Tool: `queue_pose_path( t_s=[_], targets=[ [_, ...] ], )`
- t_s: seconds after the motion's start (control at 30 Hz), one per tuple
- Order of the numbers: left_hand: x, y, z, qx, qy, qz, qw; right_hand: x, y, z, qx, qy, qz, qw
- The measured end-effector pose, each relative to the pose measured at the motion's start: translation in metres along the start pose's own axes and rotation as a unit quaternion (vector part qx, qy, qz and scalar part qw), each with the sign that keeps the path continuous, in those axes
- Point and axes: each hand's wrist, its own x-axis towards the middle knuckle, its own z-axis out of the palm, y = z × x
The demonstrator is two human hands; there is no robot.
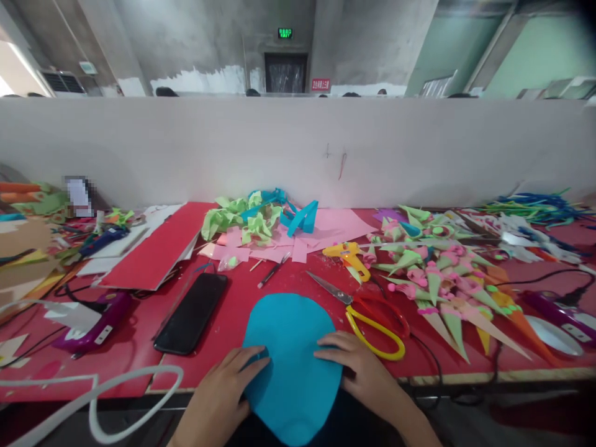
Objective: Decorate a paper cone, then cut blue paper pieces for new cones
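A rounded blue sheet (291, 366), paper or thin felt, hangs partly over the table's front edge. My left hand (223, 394) grips its left edge, fingers on top and thumb towards the underside. On the opposite edge my right hand (361, 369) holds it in a similar way, its thumb mostly hidden. Just beyond the right hand lie large scissors (377, 332) with red and yellow handles, blades spread a little or closed, I cannot tell. Behind them rests a yellow glue gun (349, 256). A dark-handled pen or knife (274, 270) is beyond the sheet.
A black phone (190, 313) and a purple power strip (95, 323) lie left, with a white cable (135, 372) looping in front. Red card (161, 248), green scraps (233, 217) and pink paper (330, 230) lie behind. Several paper cones (442, 279) cover the right. A pale partition (298, 149) stands behind.
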Motion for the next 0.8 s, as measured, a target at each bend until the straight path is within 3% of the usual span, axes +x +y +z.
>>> queue_pose_path(
  t_s=[0.1,0.2,0.33,0.57,0.7,0.8],
  targets=[
    [0.005,-0.007,-0.001,-0.052,0.028,0.009,0.998,0.011,0.003,-0.004,0.035,0.008,0.011,0.999],
    [0.013,-0.013,0.003,-0.083,0.088,-0.024,0.992,0.025,0.006,-0.002,0.035,0.044,0.037,0.998],
    [0.023,-0.015,0.012,-0.090,0.152,-0.082,0.981,0.040,0.008,0.008,-0.071,0.092,0.119,0.986],
    [0.031,-0.004,0.011,0.013,0.133,-0.199,0.971,0.049,0.008,0.020,-0.206,0.131,0.184,0.952],
    [0.036,0.000,0.006,0.063,0.093,-0.211,0.971,0.052,0.010,0.021,-0.251,0.118,0.202,0.939],
    [0.040,0.000,0.011,0.073,0.110,-0.207,0.969,0.053,0.012,0.021,-0.264,0.113,0.201,0.937]
  ],
)
